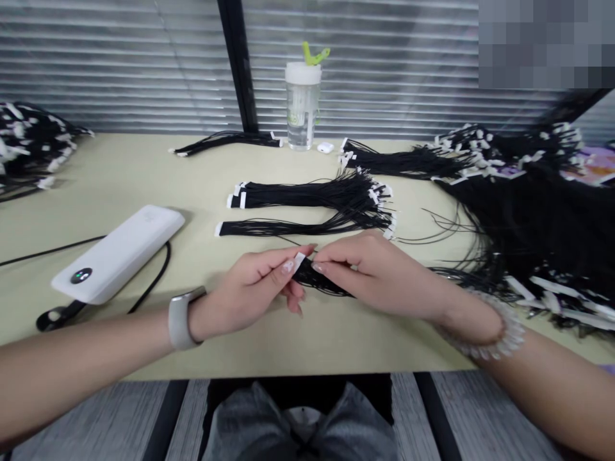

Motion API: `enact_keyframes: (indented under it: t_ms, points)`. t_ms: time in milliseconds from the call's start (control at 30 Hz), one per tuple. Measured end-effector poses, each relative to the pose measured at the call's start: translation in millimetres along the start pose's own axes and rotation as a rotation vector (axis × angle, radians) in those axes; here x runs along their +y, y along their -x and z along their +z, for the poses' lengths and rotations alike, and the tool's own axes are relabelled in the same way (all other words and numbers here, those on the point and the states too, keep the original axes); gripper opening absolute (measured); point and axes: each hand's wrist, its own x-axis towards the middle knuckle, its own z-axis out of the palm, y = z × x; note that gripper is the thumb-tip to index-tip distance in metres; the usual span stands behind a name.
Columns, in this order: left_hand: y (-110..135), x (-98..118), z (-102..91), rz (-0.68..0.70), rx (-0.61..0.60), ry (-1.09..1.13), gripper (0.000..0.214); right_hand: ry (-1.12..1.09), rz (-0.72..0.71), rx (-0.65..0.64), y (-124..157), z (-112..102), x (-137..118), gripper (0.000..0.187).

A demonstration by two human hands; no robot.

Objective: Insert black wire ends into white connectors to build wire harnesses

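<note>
Between thumb and fingers, my left hand pinches the white connector end of a black wire harness. My right hand is closed in a pinch on the black wires just right of that connector. The rest of this harness passes beneath my right hand and trails off to the right. Just beyond my hands lie a single black harness with white ends and a stacked bundle of harnesses, both stretched left to right.
A white power bank with a black cable lies at left. Harness heaps fill the far left and right. At the back stand a water bottle, a white earbud case and more harnesses.
</note>
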Motion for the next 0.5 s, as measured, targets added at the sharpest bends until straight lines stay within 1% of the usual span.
enact_keyframes:
  t_ms: [67,167,233,267,433,500]
  points:
    - [-1.5,0.9,0.3,-0.034,0.005,0.015,0.039,0.048,-0.012,0.009,0.3,0.9,0.8,0.027]
    - [-4.5,2.3,0.6,-0.094,0.016,0.064,0.043,0.214,0.001,0.039,0.2,4.6,2.6,0.027]
    - [-6.1,2.6,0.3,-0.114,0.011,0.092,0.044,0.308,0.017,0.055,0.0,6.9,3.8,0.025]
    - [-6.6,2.5,0.0,-0.118,0.003,0.098,0.044,0.321,0.019,0.058,0.0,7.6,4.3,0.024]
    - [-6.4,1.8,-1.0,-0.147,-0.006,0.095,0.043,0.178,-0.043,0.046,-0.8,5.1,7.0,0.026]
    - [-5.9,2.2,-0.9,-0.148,-0.013,0.079,0.041,0.157,-0.064,0.039,-1.7,4.1,8.1,0.027]
